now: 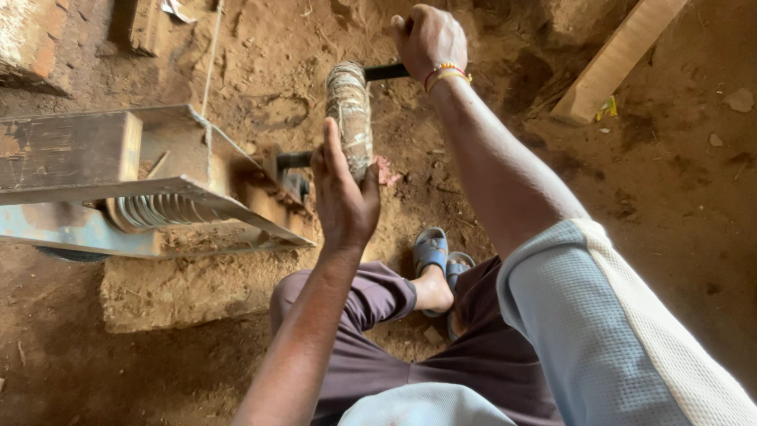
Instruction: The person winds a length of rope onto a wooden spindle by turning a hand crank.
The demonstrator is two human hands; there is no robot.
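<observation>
My left hand [344, 193] wraps around the near end of a thick bobbin [349, 114] wound with pale, dirty thread. The bobbin sits on a dark metal rod [293, 159] that runs from a machine on the left. At the far end, my right hand [428, 39] is closed around a black crank handle [385, 72]; bangles circle that wrist. A thin cord [210, 67] runs from the machine up and away.
A worn metal-and-wood frame [150, 189] with a grooved pulley [158, 210] rests on a mud block [173, 288] at the left. A wooden plank [615, 59] leans at the upper right. My legs and blue sandals [431, 248] are on the dirt floor below.
</observation>
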